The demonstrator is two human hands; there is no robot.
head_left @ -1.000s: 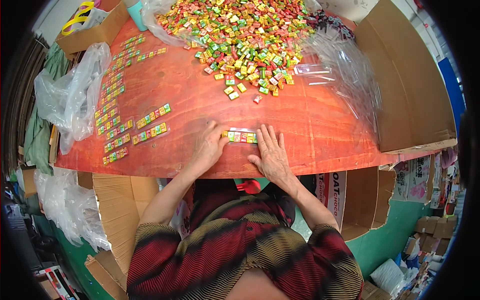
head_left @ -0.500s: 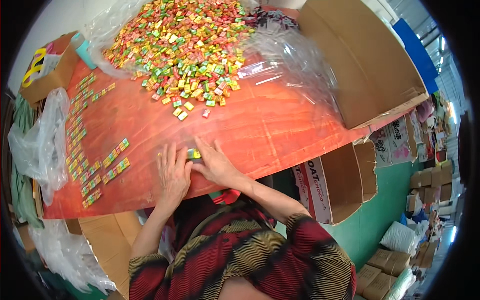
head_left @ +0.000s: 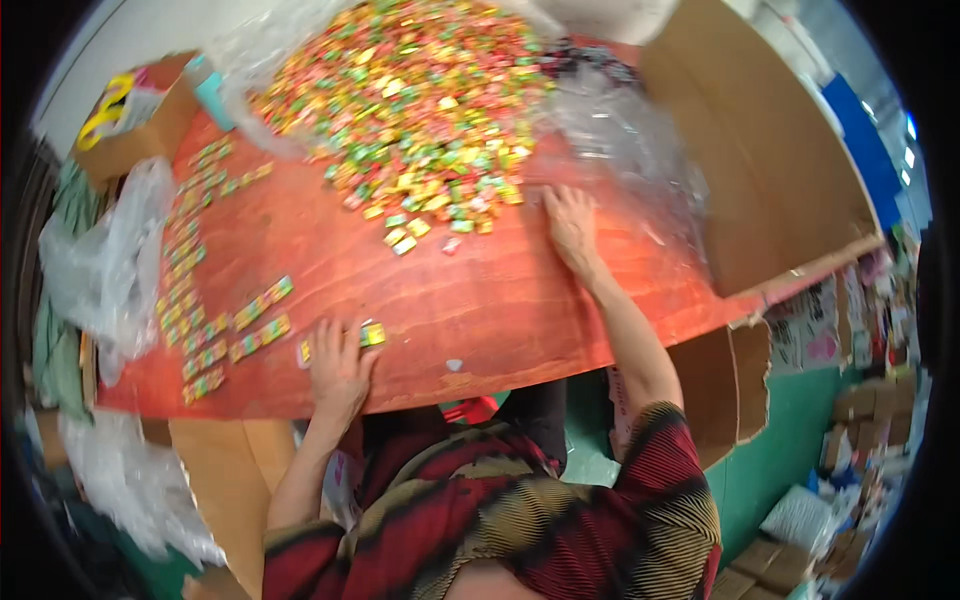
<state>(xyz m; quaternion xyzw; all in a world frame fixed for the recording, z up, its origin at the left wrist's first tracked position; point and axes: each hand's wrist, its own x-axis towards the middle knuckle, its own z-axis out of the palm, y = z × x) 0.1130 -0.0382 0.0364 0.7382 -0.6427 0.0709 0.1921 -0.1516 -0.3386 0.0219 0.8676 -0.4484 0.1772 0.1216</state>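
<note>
My left hand (head_left: 338, 372) lies flat near the table's front edge, fingers stretched over a short row of small coloured packets. The row's right-hand packet (head_left: 372, 333) shows beside the index finger, and a bit of another shows on the left; my fingers hide the middle. My right hand (head_left: 573, 228) reaches out over the table just right of the big packet pile (head_left: 420, 110). Its fingers are extended and slightly blurred, with nothing seen in them. Several short rows of packets (head_left: 262, 303) lie on the left side of the red table (head_left: 470, 300).
At the back right, clear plastic sheeting (head_left: 630, 140) lies beside a large cardboard box (head_left: 770, 150). A small carton (head_left: 150, 130), a light-blue bottle (head_left: 210, 95) and a plastic bag (head_left: 110, 260) line the left. Another open carton (head_left: 705, 390) stands below the right edge.
My right hand has left the row in front of me and moved right and away, to the pile's right side. My left hand stays on the row. The whole view has shifted a little.
</note>
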